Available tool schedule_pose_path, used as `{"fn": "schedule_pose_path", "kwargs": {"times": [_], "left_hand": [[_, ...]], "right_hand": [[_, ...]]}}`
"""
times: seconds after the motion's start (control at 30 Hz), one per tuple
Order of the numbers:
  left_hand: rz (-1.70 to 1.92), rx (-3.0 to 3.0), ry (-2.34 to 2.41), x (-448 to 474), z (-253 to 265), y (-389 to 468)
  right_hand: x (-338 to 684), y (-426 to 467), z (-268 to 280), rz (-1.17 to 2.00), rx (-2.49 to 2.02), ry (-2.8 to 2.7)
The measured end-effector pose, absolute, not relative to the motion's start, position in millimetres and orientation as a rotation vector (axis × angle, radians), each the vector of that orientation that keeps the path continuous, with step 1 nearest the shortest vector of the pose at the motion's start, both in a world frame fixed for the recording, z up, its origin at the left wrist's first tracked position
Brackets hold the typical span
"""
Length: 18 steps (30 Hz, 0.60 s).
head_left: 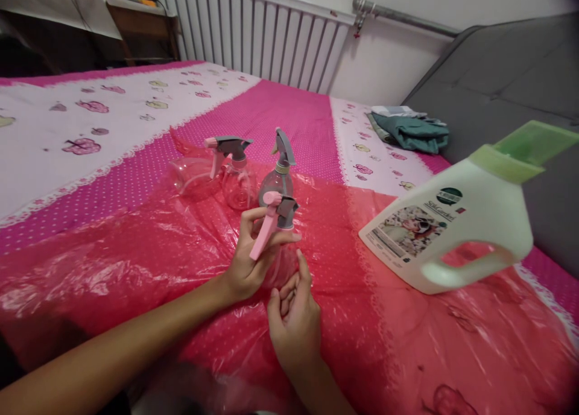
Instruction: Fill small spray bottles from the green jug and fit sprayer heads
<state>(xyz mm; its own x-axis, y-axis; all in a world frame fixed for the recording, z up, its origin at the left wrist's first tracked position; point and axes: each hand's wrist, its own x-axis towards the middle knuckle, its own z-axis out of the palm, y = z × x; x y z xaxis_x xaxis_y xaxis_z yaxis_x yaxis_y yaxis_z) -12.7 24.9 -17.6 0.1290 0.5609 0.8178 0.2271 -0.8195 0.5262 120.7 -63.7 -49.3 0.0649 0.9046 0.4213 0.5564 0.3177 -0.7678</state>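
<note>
In the middle of the head view, a clear spray bottle (281, 267) with a pink and grey trigger head stands roughly upright in my hands. My left hand (251, 255) wraps around its neck, just under the head. At its lower right side is my right hand (296, 321), fingers curled in against the bottle near its base; their exact contact is partly hidden. Just behind stands a clear spray bottle with a grey head (284, 149). Left of that is another clear bottle with a pink and grey head (239, 183), and a clear bottle (192, 177) lies beside it.
A large white jug (456, 222) with a green cap stands tilted in view at the right. Red plastic sheeting (181, 270) covers the near part of the pink patterned bed (289, 116). Folded cloths (411, 131) lie by the grey headboard (511, 83); a radiator (253, 32) is behind.
</note>
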Motion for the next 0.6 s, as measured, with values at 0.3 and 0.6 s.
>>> {"fn": "schedule_pose_path", "kwargs": {"times": [0.3, 0.6], "left_hand": [[1.836, 1.999, 0.849, -12.6, -35.3, 27.2], [1.713, 1.890, 0.837, -13.2, -29.6, 25.9]], "right_hand": [[120.6, -63.2, -47.8, 0.419, -1.333, -1.613], [120.9, -64.0, -47.9, 0.426, -1.349, -1.611]]}}
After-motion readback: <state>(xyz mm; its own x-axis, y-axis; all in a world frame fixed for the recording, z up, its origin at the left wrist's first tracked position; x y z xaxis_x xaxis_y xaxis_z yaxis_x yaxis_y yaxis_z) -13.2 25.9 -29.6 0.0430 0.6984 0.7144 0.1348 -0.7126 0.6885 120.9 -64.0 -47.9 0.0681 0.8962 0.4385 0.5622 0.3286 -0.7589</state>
